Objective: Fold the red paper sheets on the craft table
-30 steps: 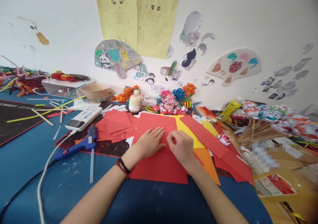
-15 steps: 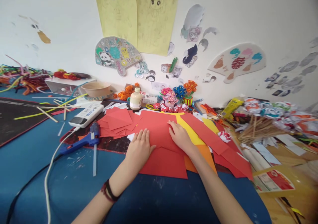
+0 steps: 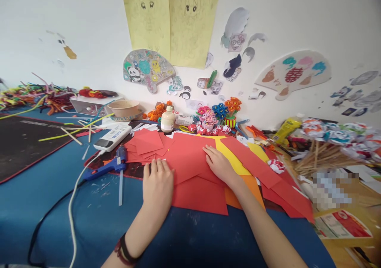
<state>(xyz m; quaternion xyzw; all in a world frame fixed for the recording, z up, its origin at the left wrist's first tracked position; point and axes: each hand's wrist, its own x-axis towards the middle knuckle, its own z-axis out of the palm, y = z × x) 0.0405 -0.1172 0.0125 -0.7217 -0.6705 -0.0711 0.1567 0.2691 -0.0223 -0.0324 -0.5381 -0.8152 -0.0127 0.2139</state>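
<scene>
My right hand (image 3: 219, 165) lies with its fingers stretched along the right side of a red paper sheet (image 3: 189, 153), touching it. At the left edge of that sheet rests my left hand (image 3: 157, 182), back upward, fingers extended, thumb out of sight. Another red sheet (image 3: 202, 198) shows beneath it, nearer to me. Yellow paper (image 3: 233, 157) and orange paper (image 3: 245, 192) stick out on the right, under my right forearm. Small red paper pieces (image 3: 149, 142) are piled beyond my left hand.
On the left lie a blue glue gun (image 3: 114, 165) with its cord and a white power strip (image 3: 113, 137). A glue bottle (image 3: 168, 119) and craft flowers (image 3: 210, 115) stand by the wall. Long red strips (image 3: 268, 177) cover the right side, beside bundled sticks (image 3: 315, 157).
My left hand has slid left and slightly toward me, from on the sheet to its left edge. My right hand stays in place on the paper. The view has shifted a little to the left.
</scene>
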